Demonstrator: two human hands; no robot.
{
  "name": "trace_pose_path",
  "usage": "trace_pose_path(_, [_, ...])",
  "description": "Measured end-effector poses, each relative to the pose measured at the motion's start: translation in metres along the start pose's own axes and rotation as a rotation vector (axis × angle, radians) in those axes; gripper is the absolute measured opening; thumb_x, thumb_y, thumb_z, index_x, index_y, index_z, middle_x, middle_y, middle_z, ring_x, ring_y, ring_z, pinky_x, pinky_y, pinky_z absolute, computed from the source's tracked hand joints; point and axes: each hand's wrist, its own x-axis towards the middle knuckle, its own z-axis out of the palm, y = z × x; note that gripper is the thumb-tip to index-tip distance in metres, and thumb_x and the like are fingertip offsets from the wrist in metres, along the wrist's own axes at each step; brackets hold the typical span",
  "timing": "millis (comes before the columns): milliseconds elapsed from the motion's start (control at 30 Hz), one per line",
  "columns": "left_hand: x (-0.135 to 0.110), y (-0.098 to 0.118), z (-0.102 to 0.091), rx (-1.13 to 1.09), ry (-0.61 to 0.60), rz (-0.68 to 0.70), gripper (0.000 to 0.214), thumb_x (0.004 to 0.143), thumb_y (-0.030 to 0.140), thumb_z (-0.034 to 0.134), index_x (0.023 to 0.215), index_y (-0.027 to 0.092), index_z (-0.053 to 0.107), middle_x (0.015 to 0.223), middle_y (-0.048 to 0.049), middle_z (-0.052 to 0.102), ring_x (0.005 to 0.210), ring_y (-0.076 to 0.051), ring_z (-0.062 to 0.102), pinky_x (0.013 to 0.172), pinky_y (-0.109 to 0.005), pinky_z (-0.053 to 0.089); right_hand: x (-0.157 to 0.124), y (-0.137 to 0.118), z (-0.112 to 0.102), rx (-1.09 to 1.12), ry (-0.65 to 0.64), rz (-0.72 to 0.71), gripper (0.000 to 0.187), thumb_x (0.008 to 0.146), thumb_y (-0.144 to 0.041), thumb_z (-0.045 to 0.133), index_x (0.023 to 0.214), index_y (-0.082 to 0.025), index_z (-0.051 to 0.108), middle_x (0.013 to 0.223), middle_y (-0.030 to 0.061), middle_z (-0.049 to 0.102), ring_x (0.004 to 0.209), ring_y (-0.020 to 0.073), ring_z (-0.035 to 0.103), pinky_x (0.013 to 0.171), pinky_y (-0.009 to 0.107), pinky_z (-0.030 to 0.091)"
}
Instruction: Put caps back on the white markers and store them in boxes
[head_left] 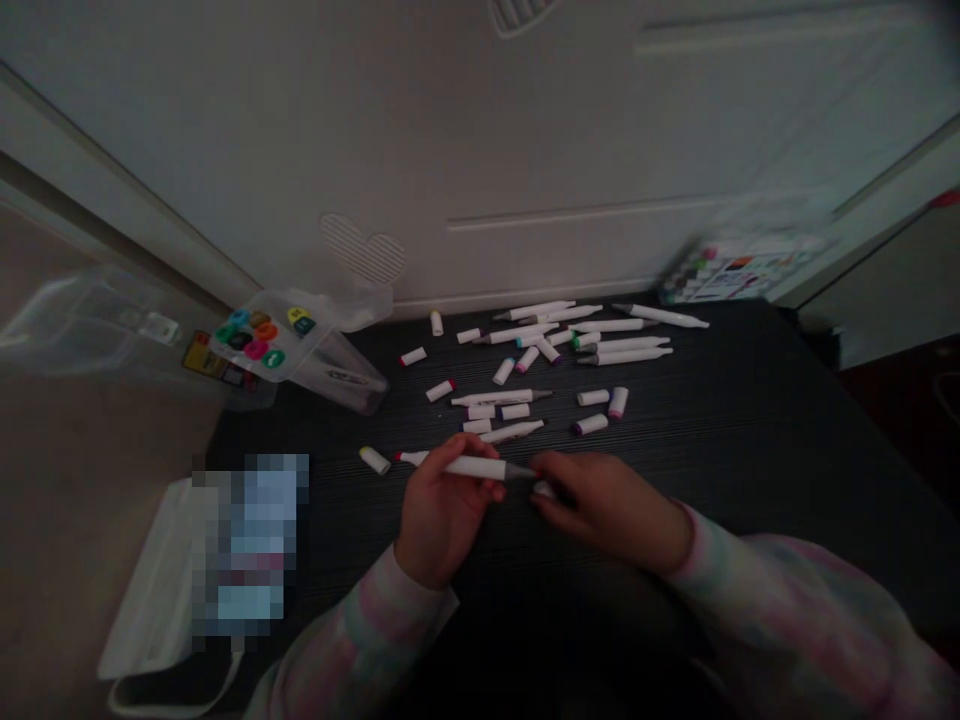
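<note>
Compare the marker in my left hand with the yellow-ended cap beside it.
The marker is long; the cap is a short stub. The marker is held in the left hand, the cap lies loose on the table. The marker shows a reddish end, the cap a yellowish one. Both are mostly white.

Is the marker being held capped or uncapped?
Uncapped at one end: the marker in the left hand shows a bare grey tip; right hand pinches a cap.

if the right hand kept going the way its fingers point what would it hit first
Most likely the grey tip of the marker held in the left hand; the right hand points left at it, nearly touching.
</note>
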Motion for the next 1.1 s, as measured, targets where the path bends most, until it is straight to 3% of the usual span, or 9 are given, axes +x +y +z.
trace_pose_path(267, [-0.001, 0.002, 0.000, -0.050, 0.018, -0.019, 0.021, 0.079, 0.018, 0.044, 0.068, 0.010, 0.061, 0.066, -0.0041, 0.058, 0.053, -0.011, 0.052, 0.046, -0.022, 0.045, 0.003, 0.003, 0.010, 0.219, 0.297, -0.083, 0.025, 0.081, -0.024, 0.054, 0.104, -0.016, 0.054, 0.083, 0.0062, 0.064, 0.073, 0.0154, 0.060, 0.067, 0.027, 0.048])
trace_pose_path(367, [-0.001, 0.002, 0.000, -0.062, 0.006, -0.016, 0.023, 0.080, 0.018, 0.043, 0.068, 0.010, 0.061, 0.066, -0.0046, 0.058, 0.054, -0.011, 0.053, 0.047, -0.021, 0.046, 0.004, 0.005, 0.011, 0.254, 0.281, -0.059, 0.025, 0.081, -0.019, 0.052, 0.106, -0.016, 0.052, 0.085, 0.0058, 0.063, 0.072, 0.0140, 0.060, 0.068, 0.027, 0.050])
trace_pose_path(567, [-0.001, 0.003, 0.000, -0.079, 0.018, -0.036, 0.024, 0.080, 0.017, 0.042, 0.069, 0.009, 0.061, 0.066, -0.0051, 0.059, 0.054, -0.011, 0.054, 0.046, -0.022, 0.047, 0.008, 0.010, 0.015, 0.189, 0.189, -0.058, 0.025, 0.081, -0.013, 0.049, 0.105, -0.013, 0.053, 0.099, 0.0113, 0.063, 0.091, 0.0196, 0.059, 0.080, 0.035, 0.049])
trace_pose_path(800, [-0.002, 0.003, 0.001, -0.054, 0.049, -0.016, 0.024, 0.080, 0.016, 0.042, 0.067, 0.009, 0.061, 0.066, -0.0053, 0.058, 0.053, -0.011, 0.054, 0.046, -0.022, 0.046, 0.008, 0.007, 0.012, 0.185, 0.162, -0.100, 0.009, 0.079, -0.020, 0.057, 0.087, -0.015, 0.057, 0.085, 0.0073, 0.064, 0.083, 0.0192, 0.058, 0.075, 0.033, 0.047])
trace_pose_path(1000, [-0.002, 0.004, 0.002, -0.055, 0.057, 0.001, 0.026, 0.080, 0.016, 0.041, 0.066, 0.009, 0.061, 0.064, -0.0050, 0.058, 0.051, -0.011, 0.053, 0.046, -0.022, 0.046, 0.006, 0.003, 0.004, 0.218, 0.186, -0.036, 0.010, 0.080, -0.025, 0.057, 0.084, -0.015, 0.055, 0.071, 0.0024, 0.062, 0.061, 0.0127, 0.058, 0.057, 0.023, 0.045])
trace_pose_path(1100, [-0.003, 0.004, 0.002, -0.045, 0.057, -0.009, 0.026, 0.080, 0.016, 0.040, 0.066, 0.009, 0.061, 0.064, -0.0050, 0.057, 0.051, -0.011, 0.052, 0.046, -0.022, 0.046, 0.006, 0.003, 0.004, 0.241, 0.210, -0.108, 0.011, 0.080, -0.026, 0.058, 0.085, -0.016, 0.058, 0.072, 0.0020, 0.063, 0.064, 0.0121, 0.058, 0.060, 0.021, 0.045])
